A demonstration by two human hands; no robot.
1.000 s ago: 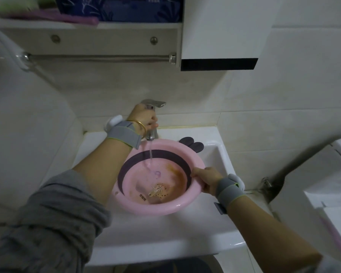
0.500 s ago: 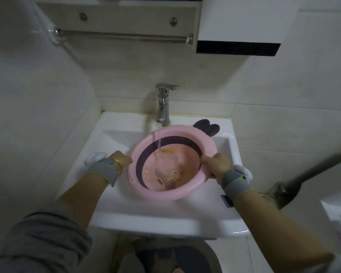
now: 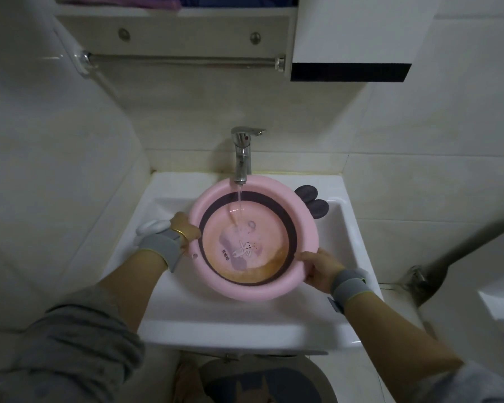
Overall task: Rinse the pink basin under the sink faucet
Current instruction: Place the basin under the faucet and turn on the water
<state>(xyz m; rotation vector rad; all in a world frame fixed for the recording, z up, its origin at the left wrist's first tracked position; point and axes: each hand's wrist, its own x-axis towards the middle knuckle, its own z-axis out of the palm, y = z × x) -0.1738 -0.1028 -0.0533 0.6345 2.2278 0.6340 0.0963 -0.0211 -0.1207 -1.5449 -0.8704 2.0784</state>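
Floor: closest to me, under the sink edge, I see a dark mat [image 3: 262,385] with a rounded outline; its pattern is too dim to read.
Sleeves: both of my forearms come in from the bottom corners, with grey sleeves pushed up and a grey band on each wrist.
Sink: a white sink [image 3: 221,324] with a broad flat front rim; it fills the gap between the left wall and the tiled right wall.
Right hand: my right hand [image 3: 317,267] grips the basin on its near right rim, fingers closed around the edge.
Left hand: my left hand [image 3: 184,231] holds the left rim; the fingers go under the edge, so I see mostly the back of the hand and a gold bangle.
Basin: the pink basin [image 3: 253,242] is held over the sink bowl, tilted toward me, with a dark ring inside; brownish water collects at its near side.
Ears: two dark oval flaps [image 3: 313,202] stick out from the far right rim.
Faucet: the chrome faucet [image 3: 242,154] stands at the back of the sink; a thin stream falls into the basin.
Wall: pale tiles behind, a metal rail [image 3: 184,60] above, and a white cabinet [image 3: 352,36] at upper right.
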